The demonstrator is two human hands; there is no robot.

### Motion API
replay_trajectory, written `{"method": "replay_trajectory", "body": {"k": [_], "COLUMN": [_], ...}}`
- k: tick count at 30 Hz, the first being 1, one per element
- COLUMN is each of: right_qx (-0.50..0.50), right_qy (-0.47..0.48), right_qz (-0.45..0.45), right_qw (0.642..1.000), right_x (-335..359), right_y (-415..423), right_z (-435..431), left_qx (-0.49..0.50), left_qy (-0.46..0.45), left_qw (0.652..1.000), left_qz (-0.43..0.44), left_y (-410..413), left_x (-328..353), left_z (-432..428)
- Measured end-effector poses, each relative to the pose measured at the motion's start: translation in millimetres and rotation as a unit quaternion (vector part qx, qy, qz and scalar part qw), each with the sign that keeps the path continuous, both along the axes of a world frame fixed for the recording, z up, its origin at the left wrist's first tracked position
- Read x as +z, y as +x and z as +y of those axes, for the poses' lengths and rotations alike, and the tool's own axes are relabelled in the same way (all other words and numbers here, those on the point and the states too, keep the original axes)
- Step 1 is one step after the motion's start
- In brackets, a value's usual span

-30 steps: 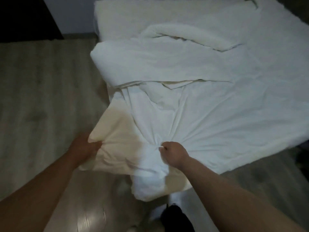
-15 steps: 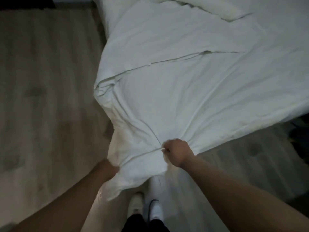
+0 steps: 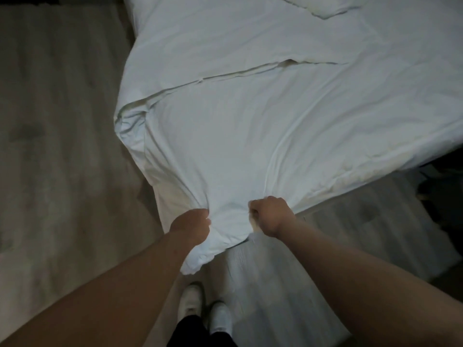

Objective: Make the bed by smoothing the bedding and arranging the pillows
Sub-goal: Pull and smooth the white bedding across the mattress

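Observation:
A white duvet point(image 3: 250, 126) lies spread over the bed, its near corner drawn off the bed's corner toward me. My left hand point(image 3: 191, 225) grips the bunched corner fabric from the left. My right hand point(image 3: 271, 215) is fisted on the same corner a little to the right. Creases fan out from both fists across the duvet. A loose flap of the corner hangs below my left wrist. A fold line runs across the duvet further up, and a turned-back edge point(image 3: 328, 8) shows at the top of the view.
Pale wood floor point(image 3: 57, 146) lies left of the bed and around my white shoes point(image 3: 205, 311). Dark objects point(image 3: 443, 186) stand at the right edge beside the bed. No pillow is clearly visible.
The rumpled corner has been pulled out flat toward me. My left hand moved right and closer to my right hand on the corner. The view tilted down toward my feet.

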State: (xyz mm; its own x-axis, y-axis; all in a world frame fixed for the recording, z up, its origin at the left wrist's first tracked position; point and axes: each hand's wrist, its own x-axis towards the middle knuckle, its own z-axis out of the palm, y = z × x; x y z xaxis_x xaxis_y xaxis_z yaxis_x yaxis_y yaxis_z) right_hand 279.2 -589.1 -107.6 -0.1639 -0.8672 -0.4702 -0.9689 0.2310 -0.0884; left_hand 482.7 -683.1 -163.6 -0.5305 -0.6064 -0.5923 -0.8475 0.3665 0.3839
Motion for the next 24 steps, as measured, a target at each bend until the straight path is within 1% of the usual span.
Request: {"method": "replay_trajectory", "body": {"k": [3, 5, 7, 9, 11, 13, 15, 17, 20, 24], "right_qx": [-0.035, -0.072, -0.130, -0.179, -0.180, -0.170, -0.164, -0.143, -0.127, -0.115], "right_qy": [0.050, 0.050, 0.039, 0.014, -0.005, -0.012, -0.005, 0.004, 0.011, 0.024], "right_qz": [-0.032, -0.057, -0.119, -0.179, -0.211, -0.239, -0.266, -0.269, -0.272, -0.252], "right_qw": [0.998, 0.994, 0.984, 0.967, 0.961, 0.956, 0.950, 0.952, 0.954, 0.961], "right_x": [8, 16, 33, 57, 86, 111, 131, 148, 164, 178], "right_y": [1, 3, 8, 19, 35, 52, 71, 85, 101, 114], "right_z": [-4, -1, 7, 18, 27, 39, 52, 57, 60, 53], "left_qx": [-0.057, -0.073, -0.037, 0.046, 0.123, 0.156, 0.157, 0.158, 0.165, 0.173], "left_qy": [0.021, 0.050, 0.064, 0.068, 0.067, 0.073, 0.089, 0.098, 0.066, 0.030], "left_qw": [0.998, 0.995, 0.997, 0.996, 0.987, 0.980, 0.979, 0.980, 0.983, 0.984], "left_qz": [-0.032, -0.033, -0.004, 0.037, 0.079, 0.102, 0.095, 0.066, 0.043, 0.034], "left_y": [5, 10, 20, 38, 61, 87, 115, 139, 169, 197], "left_x": [18, 40, 72, 109, 149, 183, 209, 230, 248, 260], "left_z": [-6, -9, -10, -7, 2, 19, 43, 60, 70, 64]}}
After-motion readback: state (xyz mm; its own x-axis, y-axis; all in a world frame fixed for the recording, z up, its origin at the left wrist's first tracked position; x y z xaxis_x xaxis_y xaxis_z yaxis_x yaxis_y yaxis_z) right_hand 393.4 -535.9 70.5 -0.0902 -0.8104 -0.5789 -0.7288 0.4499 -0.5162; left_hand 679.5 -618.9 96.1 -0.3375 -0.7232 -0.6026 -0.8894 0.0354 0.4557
